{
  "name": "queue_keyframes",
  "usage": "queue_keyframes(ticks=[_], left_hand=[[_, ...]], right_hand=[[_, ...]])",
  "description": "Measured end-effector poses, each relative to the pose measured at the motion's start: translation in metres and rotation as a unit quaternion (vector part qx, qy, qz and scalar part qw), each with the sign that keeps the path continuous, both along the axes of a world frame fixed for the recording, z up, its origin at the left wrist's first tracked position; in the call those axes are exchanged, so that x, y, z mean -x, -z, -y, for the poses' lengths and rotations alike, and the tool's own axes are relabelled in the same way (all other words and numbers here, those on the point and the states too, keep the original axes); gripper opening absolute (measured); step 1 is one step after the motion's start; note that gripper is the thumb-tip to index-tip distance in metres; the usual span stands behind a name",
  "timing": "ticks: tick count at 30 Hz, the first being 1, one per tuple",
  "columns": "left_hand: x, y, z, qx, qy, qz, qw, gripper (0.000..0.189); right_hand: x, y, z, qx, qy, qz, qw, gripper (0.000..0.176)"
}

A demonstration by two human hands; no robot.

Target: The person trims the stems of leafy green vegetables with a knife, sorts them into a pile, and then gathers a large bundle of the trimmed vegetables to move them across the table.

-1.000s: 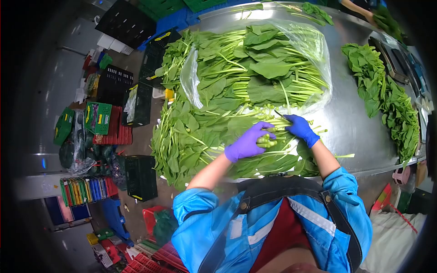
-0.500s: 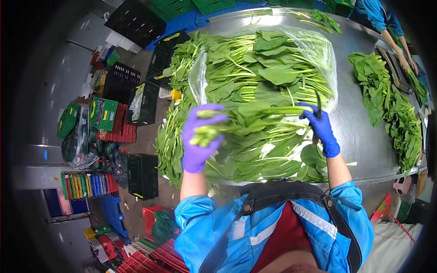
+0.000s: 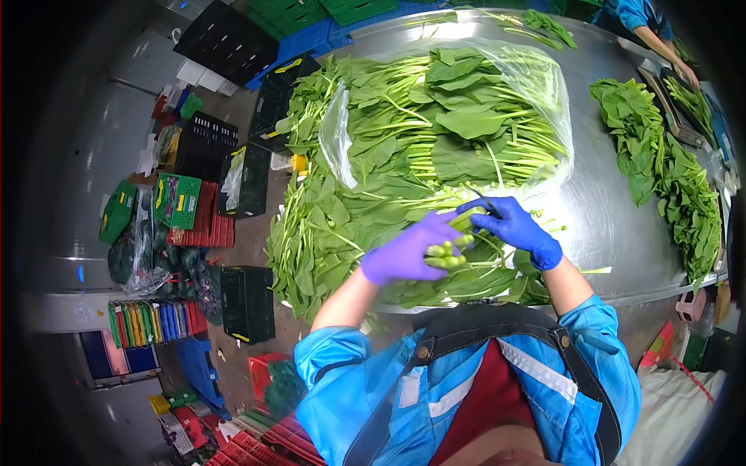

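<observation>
My left hand [image 3: 408, 248], in a purple-blue glove, is closed around a bunch of leafy green stems [image 3: 444, 255], their pale ends pointing toward me. Right beside it, my right hand [image 3: 514, 231] grips a knife [image 3: 486, 202] with a dark, narrow blade. Its fingertips are close to the stems in the left hand. Under and around both hands lies a wide heap of leafy greens [image 3: 330, 221]. Just beyond, more greens [image 3: 470, 120] are lined up in rows on a clear plastic sheet [image 3: 336, 140].
The metal table [image 3: 594, 155] reaches to the right, where another row of greens [image 3: 688, 206] lies. A co-worker's arm [image 3: 660, 46] is at the far right corner. Black crates [image 3: 247, 303] and green crates [image 3: 177, 198] stand on the floor at left.
My left hand has moved right with the bunch, up to my right hand. My right hand has shifted left and lower, and the knife has tilted from upright to slanting left.
</observation>
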State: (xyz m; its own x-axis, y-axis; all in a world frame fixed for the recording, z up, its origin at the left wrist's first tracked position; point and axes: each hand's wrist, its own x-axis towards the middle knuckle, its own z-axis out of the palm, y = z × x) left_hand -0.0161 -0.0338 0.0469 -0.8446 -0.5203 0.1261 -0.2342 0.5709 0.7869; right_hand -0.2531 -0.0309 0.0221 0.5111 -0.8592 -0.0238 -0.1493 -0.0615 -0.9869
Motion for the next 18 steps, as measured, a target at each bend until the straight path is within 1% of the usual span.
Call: queue_keyframes(ticks=[1,2,3,4,5,6,7,8,9,11,12,14,15,17,18], left_hand=[[0.006,0.006,0.001,-0.020,0.041,0.005,0.999,0.034],[0.010,0.010,0.002,-0.018,0.043,0.005,0.999,0.034],[0.013,0.012,0.002,-0.085,0.022,0.002,0.996,0.037],[0.014,0.013,0.002,-0.151,0.000,-0.002,0.989,0.040],[0.013,0.013,0.002,-0.150,0.000,-0.003,0.989,0.040],[0.013,0.010,0.001,-0.133,-0.040,-0.006,0.990,0.042],[0.012,0.009,0.000,-0.117,-0.080,-0.010,0.990,0.043],[0.010,0.011,0.000,-0.101,-0.092,0.004,0.991,0.045],[0.011,0.007,0.000,-0.103,-0.092,0.004,0.990,0.045],[0.012,-0.003,0.000,-0.120,-0.068,0.043,0.990,0.045],[0.011,0.000,-0.001,-0.121,-0.070,0.043,0.989,0.045],[0.008,0.010,-0.005,-0.126,-0.062,0.007,0.990,0.045],[0.006,0.012,-0.005,-0.126,-0.064,0.007,0.990,0.045],[0.000,0.013,-0.003,-0.180,-0.033,0.025,0.983,0.048],[-0.002,0.010,-0.004,-0.180,-0.035,0.024,0.983,0.048]], right_hand=[[-0.001,0.005,0.000,0.001,0.002,0.000,1.000,0.024],[-0.002,0.009,0.000,-0.004,0.002,0.003,1.000,0.026],[-0.004,0.014,0.000,-0.009,0.002,0.007,1.000,0.028],[-0.003,0.020,-0.001,-0.024,0.036,0.045,0.998,0.030],[0.000,0.023,-0.001,-0.023,0.036,0.044,0.998,0.030],[0.002,0.023,-0.001,0.058,0.105,-0.040,0.992,0.031],[0.003,0.024,-0.002,0.136,0.171,-0.124,0.968,0.034],[0.003,0.026,-0.004,0.201,0.154,-0.194,0.948,0.043],[0.001,0.029,-0.005,0.200,0.154,-0.194,0.948,0.043],[-0.007,0.036,-0.006,0.252,0.105,-0.248,0.929,0.052],[-0.012,0.029,-0.005,0.250,0.100,-0.245,0.931,0.053],[-0.018,0.031,-0.003,0.253,0.098,-0.246,0.930,0.052],[-0.020,0.033,-0.002,0.257,0.097,-0.249,0.929,0.052],[-0.022,0.035,-0.003,0.252,0.094,-0.245,0.931,0.052],[-0.023,0.037,-0.004,0.247,0.092,-0.242,0.934,0.052]])
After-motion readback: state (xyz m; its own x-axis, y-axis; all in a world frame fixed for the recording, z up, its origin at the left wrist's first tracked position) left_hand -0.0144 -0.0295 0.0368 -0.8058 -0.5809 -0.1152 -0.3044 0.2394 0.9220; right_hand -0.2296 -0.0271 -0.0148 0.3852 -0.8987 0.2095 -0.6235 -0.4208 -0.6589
